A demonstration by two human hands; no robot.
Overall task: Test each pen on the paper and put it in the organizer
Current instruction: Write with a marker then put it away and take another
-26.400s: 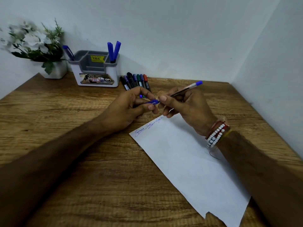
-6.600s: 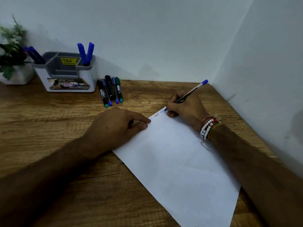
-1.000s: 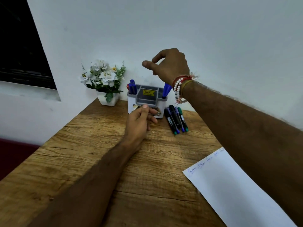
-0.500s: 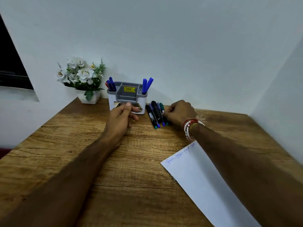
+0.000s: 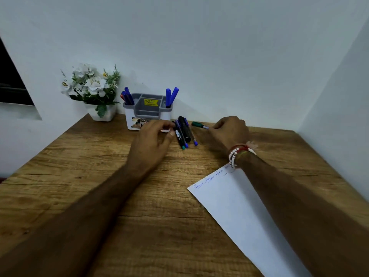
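A grey and white organizer stands at the back of the wooden desk, with blue pens in its right compartment and blue and red ones in its left. Three markers lie in a row just right of it. My right hand pinches a green marker by one end, holding it apart from the row, to the right. My left hand hovers in front of the organizer with loosely curled fingers near the row, holding nothing. The white paper with blue scribbles lies under my right forearm.
A white pot of artificial flowers stands left of the organizer. Walls close the desk at the back and on the right. Bare wood lies in front of my left arm.
My right hand has taken the green marker from the row and drawn it to the right. My left hand has shifted right toward the remaining markers.
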